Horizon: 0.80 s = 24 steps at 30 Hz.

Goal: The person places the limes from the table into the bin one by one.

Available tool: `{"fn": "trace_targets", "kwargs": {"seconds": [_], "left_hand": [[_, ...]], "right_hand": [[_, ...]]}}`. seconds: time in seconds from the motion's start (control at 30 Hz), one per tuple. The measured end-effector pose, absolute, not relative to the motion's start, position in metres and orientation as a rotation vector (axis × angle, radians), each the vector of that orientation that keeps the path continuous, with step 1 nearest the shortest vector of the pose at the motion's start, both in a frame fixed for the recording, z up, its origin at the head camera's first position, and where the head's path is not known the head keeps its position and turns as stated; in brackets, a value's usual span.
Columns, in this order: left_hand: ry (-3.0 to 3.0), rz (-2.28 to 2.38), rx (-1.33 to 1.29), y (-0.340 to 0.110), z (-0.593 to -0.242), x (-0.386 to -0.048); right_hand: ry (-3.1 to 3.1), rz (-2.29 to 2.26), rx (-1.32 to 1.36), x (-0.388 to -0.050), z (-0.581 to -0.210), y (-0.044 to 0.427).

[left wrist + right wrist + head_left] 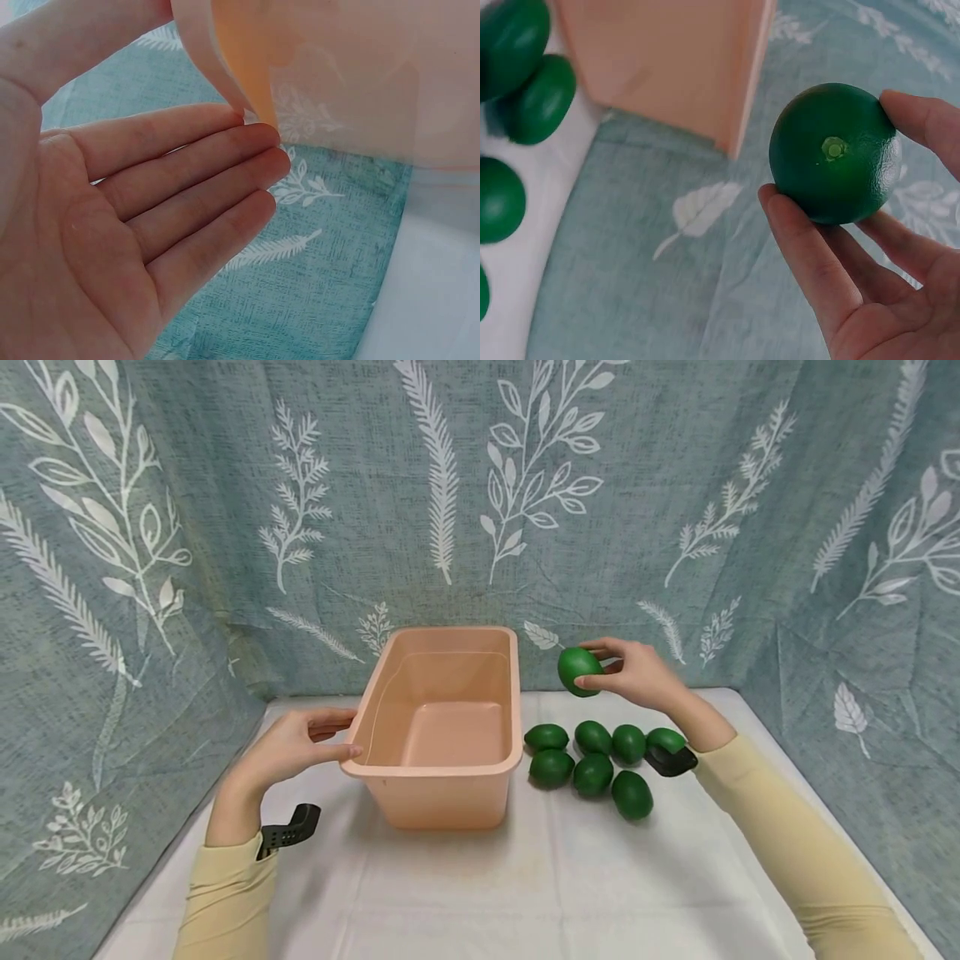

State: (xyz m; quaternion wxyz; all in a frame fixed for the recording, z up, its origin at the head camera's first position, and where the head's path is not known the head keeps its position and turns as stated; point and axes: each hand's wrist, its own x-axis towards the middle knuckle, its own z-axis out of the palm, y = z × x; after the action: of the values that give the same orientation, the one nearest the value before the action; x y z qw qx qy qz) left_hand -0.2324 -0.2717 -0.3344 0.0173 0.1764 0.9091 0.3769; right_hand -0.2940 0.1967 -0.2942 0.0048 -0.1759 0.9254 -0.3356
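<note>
And the right hand [637,672] is pinching a green fruit [577,670] between thumb and fingers, holding it aloft near the surface's [600,885] back edge, just right of the peach bin [442,802]! Across on the bin's left side, the left hand [281,747] is touching the rim by the near corner, fingers stretching straight rather than curling round it. Seven more green fruits [593,774] are lying between the bin and the surface's right edge. This is looking like the carrying step; the next move is probably calling for clearing the bin's right rim, then a low, gentle release. No brand, label or writing is showing legibly.
</note>
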Motion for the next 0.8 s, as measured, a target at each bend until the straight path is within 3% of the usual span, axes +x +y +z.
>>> {"fn": "trace_targets", "kwargs": {"seconds": [0.8], "left_hand": [[2.819, 1.19, 0.531, -0.272, -0.334, -0.233]], "right_hand": [[2.742, -1.038, -0.842, -0.31, -0.263, 0.088]]}}
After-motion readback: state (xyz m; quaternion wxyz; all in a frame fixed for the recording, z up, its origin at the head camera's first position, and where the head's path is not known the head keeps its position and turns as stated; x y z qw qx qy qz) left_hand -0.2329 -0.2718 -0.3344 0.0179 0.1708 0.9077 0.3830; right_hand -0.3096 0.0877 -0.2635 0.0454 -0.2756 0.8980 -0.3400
